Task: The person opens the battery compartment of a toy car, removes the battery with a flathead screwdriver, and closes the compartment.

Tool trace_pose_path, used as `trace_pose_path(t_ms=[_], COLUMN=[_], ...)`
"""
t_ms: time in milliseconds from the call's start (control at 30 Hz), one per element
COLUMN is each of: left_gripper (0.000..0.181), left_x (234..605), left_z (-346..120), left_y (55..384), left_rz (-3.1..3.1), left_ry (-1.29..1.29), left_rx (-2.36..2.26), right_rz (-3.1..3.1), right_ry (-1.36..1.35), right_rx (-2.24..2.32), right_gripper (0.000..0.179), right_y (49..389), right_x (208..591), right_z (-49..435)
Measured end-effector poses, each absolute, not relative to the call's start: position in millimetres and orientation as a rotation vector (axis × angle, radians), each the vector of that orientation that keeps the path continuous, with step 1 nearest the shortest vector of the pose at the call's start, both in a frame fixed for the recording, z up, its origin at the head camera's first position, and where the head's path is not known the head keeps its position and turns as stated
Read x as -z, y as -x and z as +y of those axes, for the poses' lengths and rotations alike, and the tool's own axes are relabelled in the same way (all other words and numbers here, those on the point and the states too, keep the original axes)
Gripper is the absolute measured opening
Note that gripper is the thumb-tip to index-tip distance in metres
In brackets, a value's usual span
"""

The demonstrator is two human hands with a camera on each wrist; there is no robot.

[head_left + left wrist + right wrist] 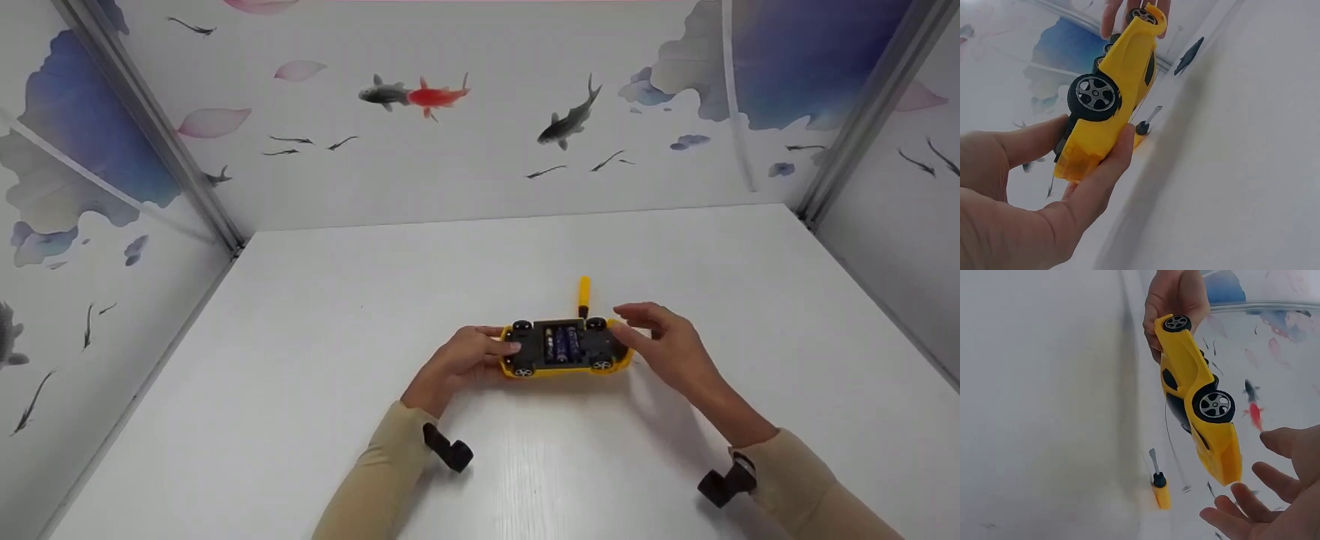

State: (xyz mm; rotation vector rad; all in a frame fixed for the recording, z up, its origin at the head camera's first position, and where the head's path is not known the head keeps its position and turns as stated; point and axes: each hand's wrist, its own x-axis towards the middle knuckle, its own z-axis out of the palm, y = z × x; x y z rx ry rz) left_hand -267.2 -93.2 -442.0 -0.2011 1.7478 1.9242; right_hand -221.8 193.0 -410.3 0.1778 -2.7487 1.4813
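Note:
A yellow toy car (pixel 536 352) is held upside down above the table, its black underside facing up. Purple batteries (pixel 562 345) sit in the uncovered compartment in the middle of that underside. My left hand (pixel 465 358) grips the car's left end, thumb on the underside and fingers against the body. At the other end is my right hand (pixel 671 349), its fingers spread and loosely bent, holding nothing. In the right wrist view, those fingertips (pixel 1244 495) are close to the car's end; contact is hard to tell. Behind the car lies a screwdriver (pixel 584 294) with a yellow handle.
The white table (pixel 360 300) is bounded by printed walls (pixel 480 150) with metal corner posts. A dark flat shape (pixel 1189 56) appears beyond the car in the left wrist view; its kind is unclear. Black cameras (pixel 450 448) are strapped to both wrists.

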Motion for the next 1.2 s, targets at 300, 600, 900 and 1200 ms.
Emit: trace_pose_path(t_ms=[300,600,900,1200], left_gripper=[0.06,0.059,0.058,0.062], left_x=[441,444,451,449], left_z=[-92,-90,-90,-91], left_y=[269,268,267,267], left_rz=[1.831,1.82,1.797,1.845], left_ry=[0.219,0.231,0.227,0.249], left_rx=[-1.825,-1.813,-1.783,-1.751], right_rz=[-2.739,-2.872,-2.971,-3.027], right_ry=[-0.461,-0.591,-0.67,-0.762], right_rx=[-1.335,-1.204,-1.154,-1.107], right_gripper=[0.032,0.037,0.046,0.044], right_y=[228,231,232,233], right_x=[422,436,440,437], right_z=[172,168,168,169])
